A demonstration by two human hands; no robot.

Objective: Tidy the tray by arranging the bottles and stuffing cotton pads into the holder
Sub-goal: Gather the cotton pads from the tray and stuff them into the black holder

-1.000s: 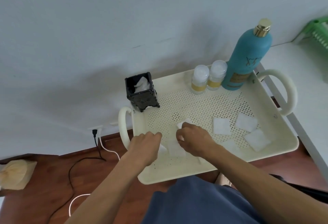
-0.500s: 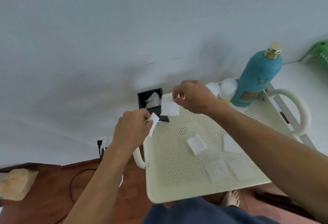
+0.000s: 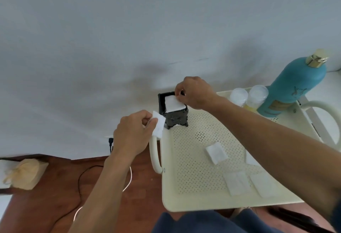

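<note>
A cream perforated tray [image 3: 193,201] lies in front of me. At its far left corner stands a black square holder [image 3: 177,117]. My right hand [image 3: 193,92] pinches a white cotton pad [image 3: 173,103] that sits half inside the holder's mouth. My left hand [image 3: 134,133], just left of the holder, grips another cotton pad [image 3: 158,126]. Several loose pads lie on the tray floor, one near the middle [image 3: 215,152] and two near the front [image 3: 238,183]. A tall teal bottle with a gold cap [image 3: 293,89] and two small clear-capped bottles [image 3: 239,96] [image 3: 258,93] stand along the far edge.
The tray has curved handles at the left [image 3: 154,157] and right [image 3: 324,120]. A white wall rises behind it. Below are a wooden floor with black and white cables [image 3: 79,183], a wall plug [image 3: 110,140], and a tan bag [image 3: 24,173] at the far left.
Both hands lifted pads off the tray floor and carried them to the holder. My right hand's pad has gone from in front of the holder down into its mouth.
</note>
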